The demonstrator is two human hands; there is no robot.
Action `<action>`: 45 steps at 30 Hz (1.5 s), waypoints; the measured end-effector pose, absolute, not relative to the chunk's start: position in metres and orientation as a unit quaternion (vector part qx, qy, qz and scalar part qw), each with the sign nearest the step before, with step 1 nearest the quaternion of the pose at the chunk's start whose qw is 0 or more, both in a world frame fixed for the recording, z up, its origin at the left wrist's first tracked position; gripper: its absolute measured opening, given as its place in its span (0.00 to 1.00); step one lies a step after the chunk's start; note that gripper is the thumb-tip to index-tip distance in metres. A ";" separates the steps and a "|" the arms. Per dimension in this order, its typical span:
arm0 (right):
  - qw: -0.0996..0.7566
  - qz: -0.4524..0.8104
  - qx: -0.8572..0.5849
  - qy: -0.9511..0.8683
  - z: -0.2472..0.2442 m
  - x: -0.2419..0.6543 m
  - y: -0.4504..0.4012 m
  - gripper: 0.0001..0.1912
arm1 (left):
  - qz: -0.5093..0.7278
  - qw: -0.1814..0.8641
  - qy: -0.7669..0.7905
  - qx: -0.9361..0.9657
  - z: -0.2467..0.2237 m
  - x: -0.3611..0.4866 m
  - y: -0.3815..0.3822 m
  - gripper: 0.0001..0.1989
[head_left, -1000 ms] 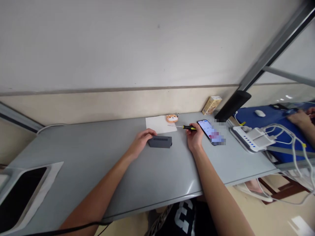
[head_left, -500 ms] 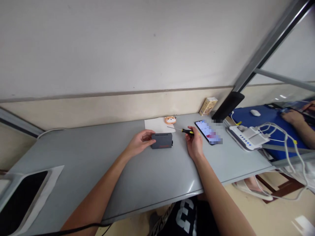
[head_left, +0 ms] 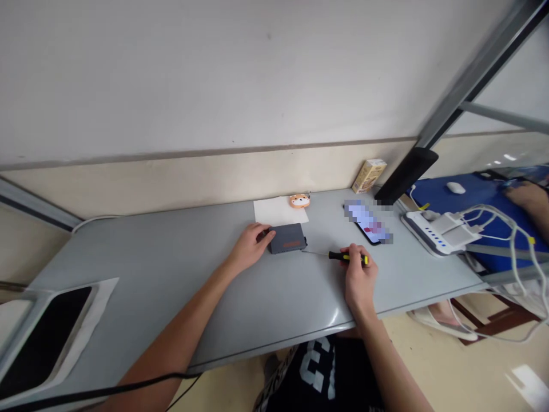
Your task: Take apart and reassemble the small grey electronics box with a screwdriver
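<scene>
A dark grey box (head_left: 287, 238) with reddish lettering lies on the grey desk (head_left: 180, 246). My left hand (head_left: 251, 246) grips its left end between thumb and fingers. In my right hand (head_left: 360, 272) is a black and yellow screwdriver (head_left: 338, 256), held by the handle with its thin shaft pointing left. The screwdriver's tip is close to the box's lower right corner; whether they touch is hard to tell. Behind the box are a white sheet (head_left: 274, 211) and an orange animal-faced item (head_left: 299, 200).
Right of the box lie a phone (head_left: 368, 223), a small carton (head_left: 369, 175), a black cylinder-like object (head_left: 405, 176) and a power strip (head_left: 433, 234) with cables. A dark-screened device (head_left: 47, 337) is at left. Another person's hand (head_left: 525, 193) shows at far right.
The box has tipped backward, showing more of its lettered face from above. My right hand has moved right and toward me, bringing the screwdriver from behind the box down beside its right end.
</scene>
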State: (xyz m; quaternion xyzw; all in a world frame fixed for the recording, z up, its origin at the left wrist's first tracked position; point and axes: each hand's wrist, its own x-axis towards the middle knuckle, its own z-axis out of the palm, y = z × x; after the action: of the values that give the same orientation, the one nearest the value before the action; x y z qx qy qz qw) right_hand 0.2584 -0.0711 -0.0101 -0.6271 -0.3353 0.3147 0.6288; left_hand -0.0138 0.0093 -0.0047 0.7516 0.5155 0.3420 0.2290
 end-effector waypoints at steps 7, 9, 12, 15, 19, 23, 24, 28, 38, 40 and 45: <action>0.625 0.321 -0.630 -0.330 -0.006 0.257 -0.071 0.21 | 0.330 0.219 0.515 0.760 -0.008 -0.011 0.008 0.13; 0.630 0.320 -0.626 -0.329 -0.007 0.258 -0.073 0.21 | 0.331 0.213 0.514 0.762 -0.008 -0.011 0.008 0.12; 0.631 0.320 -0.621 -0.337 -0.007 0.259 -0.075 0.20 | 0.334 0.199 0.508 0.769 -0.010 -0.011 0.008 0.10; 0.593 0.353 -0.601 -0.403 -0.005 0.260 -0.077 0.20 | 0.336 0.182 0.498 0.779 -0.011 -0.011 0.007 0.10; 0.489 0.397 -0.552 -0.547 -0.001 0.257 -0.078 0.17 | 0.340 0.162 0.483 0.790 -0.009 -0.009 0.004 0.09; 0.442 0.402 -0.521 -0.609 0.003 0.254 -0.078 0.15 | 0.356 0.142 0.458 0.802 -0.004 -0.008 0.001 0.10; 0.438 0.404 -0.516 -0.616 0.004 0.254 -0.078 0.14 | 0.363 0.134 0.451 0.804 -0.003 -0.008 0.001 0.10; 0.437 0.404 -0.522 -0.611 0.005 0.255 -0.079 0.15 | 0.382 0.105 0.426 0.813 0.002 -0.008 -0.001 0.09; 0.427 0.405 -0.536 -0.605 0.003 0.258 -0.078 0.17 | 0.389 0.073 0.376 0.837 0.012 -0.008 -0.004 0.08; 0.432 0.401 -0.548 -0.594 0.003 0.258 -0.078 0.17 | 0.390 0.074 0.371 0.839 0.014 -0.009 -0.004 0.07; 0.435 0.400 -0.544 -0.596 0.004 0.257 -0.078 0.17 | 0.382 0.088 0.363 0.845 0.016 -0.009 -0.006 0.07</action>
State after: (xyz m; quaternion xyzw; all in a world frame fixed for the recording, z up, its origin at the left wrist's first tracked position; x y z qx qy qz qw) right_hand 0.2569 -0.0782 0.0043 -0.5437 -0.5959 0.4003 0.4349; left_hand -0.0089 -0.0059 0.0156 0.8452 0.3630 0.3823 0.0879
